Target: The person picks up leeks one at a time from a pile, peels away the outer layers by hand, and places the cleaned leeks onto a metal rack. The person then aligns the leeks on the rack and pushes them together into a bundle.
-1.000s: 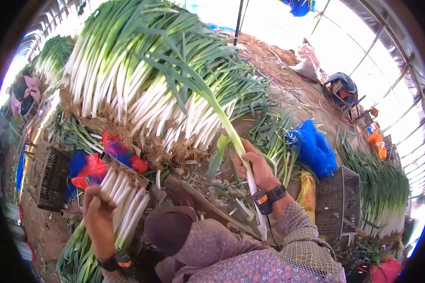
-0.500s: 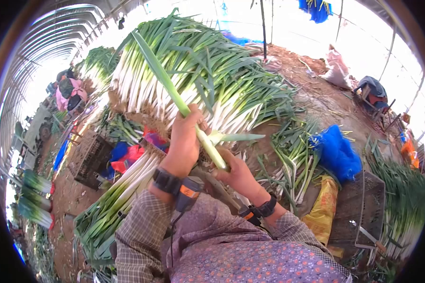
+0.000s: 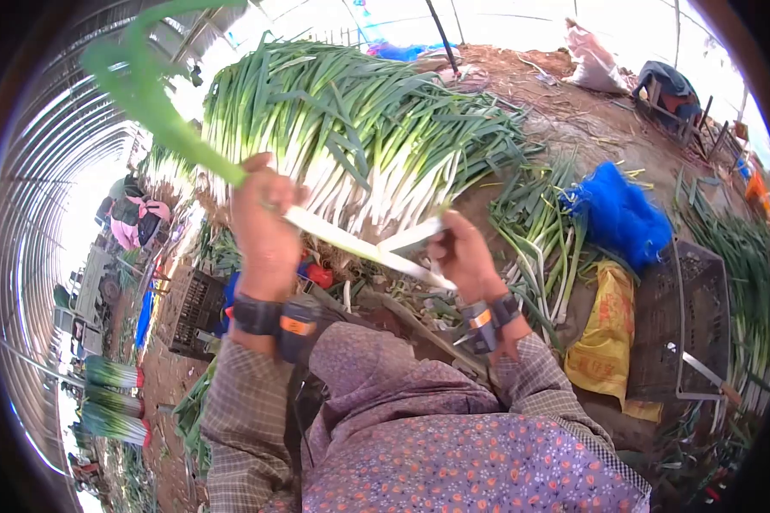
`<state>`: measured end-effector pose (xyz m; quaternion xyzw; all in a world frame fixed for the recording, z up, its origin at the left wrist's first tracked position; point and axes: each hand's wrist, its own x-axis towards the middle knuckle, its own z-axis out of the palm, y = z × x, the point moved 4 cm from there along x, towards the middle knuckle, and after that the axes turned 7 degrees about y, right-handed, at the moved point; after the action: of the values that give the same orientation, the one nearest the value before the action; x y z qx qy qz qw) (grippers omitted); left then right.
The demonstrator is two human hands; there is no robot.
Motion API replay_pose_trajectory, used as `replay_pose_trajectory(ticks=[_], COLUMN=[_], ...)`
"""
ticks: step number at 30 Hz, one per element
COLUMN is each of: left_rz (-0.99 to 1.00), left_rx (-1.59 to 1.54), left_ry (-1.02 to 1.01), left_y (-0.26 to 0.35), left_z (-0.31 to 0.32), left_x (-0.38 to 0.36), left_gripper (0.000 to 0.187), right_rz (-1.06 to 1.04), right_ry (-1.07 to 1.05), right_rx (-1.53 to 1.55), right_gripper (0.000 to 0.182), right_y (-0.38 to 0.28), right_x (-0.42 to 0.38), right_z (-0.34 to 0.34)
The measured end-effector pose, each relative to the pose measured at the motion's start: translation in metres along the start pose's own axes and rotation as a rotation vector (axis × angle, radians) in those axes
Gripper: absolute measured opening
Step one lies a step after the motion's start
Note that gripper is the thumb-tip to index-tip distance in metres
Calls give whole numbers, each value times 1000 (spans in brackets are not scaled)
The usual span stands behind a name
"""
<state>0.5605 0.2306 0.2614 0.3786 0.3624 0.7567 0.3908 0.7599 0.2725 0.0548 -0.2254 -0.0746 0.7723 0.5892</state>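
Observation:
My left hand [image 3: 268,227] is wrapped round a long green onion [image 3: 342,239]. The green leaves [image 3: 175,128] fan out to the upper left, blurred, and the white end points down to the right. My right hand [image 3: 469,256] pinches a strip of pale outer layer [image 3: 415,232] that stands away from the white stalk, joined to it partway along. The stalk's white tip lies just beside my right fingers. Behind both hands is a big pile of green onions [image 3: 359,128], leaves up and white stems toward me.
To the right lie loose trimmed leaves [image 3: 535,248], blue netting [image 3: 620,214], a yellow sack [image 3: 603,333] and a dark crate [image 3: 659,316] with a knife [image 3: 701,368]. At left are another crate [image 3: 192,312], tied bundles [image 3: 111,402] and a person in pink [image 3: 133,214].
My left hand has moved left, and the onion has swung to a flatter slant. My right hand has drawn right and up from the stalk's end, pulling an outer strip away.

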Motion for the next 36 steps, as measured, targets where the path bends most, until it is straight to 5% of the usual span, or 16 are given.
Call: replay_pose_trajectory(ticks=[6, 11, 15, 17, 19, 23, 25, 28, 29, 31, 32, 34, 36], left_rz=[47, 817, 860, 818, 550, 271, 433, 980, 1186, 926, 777, 788, 558], left_rx=[-331, 1225, 1371, 1485, 816, 184, 529, 1452, 1584, 1665, 1550, 1365, 569], left_ry=[-31, 6, -2, 35, -18, 114, 93, 69, 50, 249, 308, 455, 390], left_y=[91, 161, 176, 185, 211, 220, 222, 206, 198, 192, 187, 166, 147], left_z=[-90, -156, -179, -200, -301, -344, -339, -281, -254, -279, -264, -299, -325], left_x=[56, 35, 7, 6, 52, 55, 36, -29, -51, -61, -74, -71, -57], left_gripper=[8, 7, 9, 8, 16, 26, 20, 9, 11, 14, 13, 21, 20], right_rz=[-126, -167, -202, -240, -238, -381, -414, -447, -364, -352, -315, -279, -379], right_ry=[322, 557, 587, 661, 602, 374, 197, 132, 74, 116, 47, -68, -138], right_rx=[133, -21, -59, -202, -321, -308, -140, -218, -89, -101, -31, 35, -154], right_gripper=[12, 11, 8, 10, 18, 38, 48, 8, 9, 10, 8, 6, 5], right_y=[-71, -98, -107, -115, -128, -157, -165, -181, -181, -184, -182, -165, -115], right_x=[4, -60, -82, -97, -107, -103, -106, -77, -63, -24, 3, 53, 88], right_z=[-168, -246, -291, -277, -255, -200, -168, -154, -143, -137, -133, -98, -27])
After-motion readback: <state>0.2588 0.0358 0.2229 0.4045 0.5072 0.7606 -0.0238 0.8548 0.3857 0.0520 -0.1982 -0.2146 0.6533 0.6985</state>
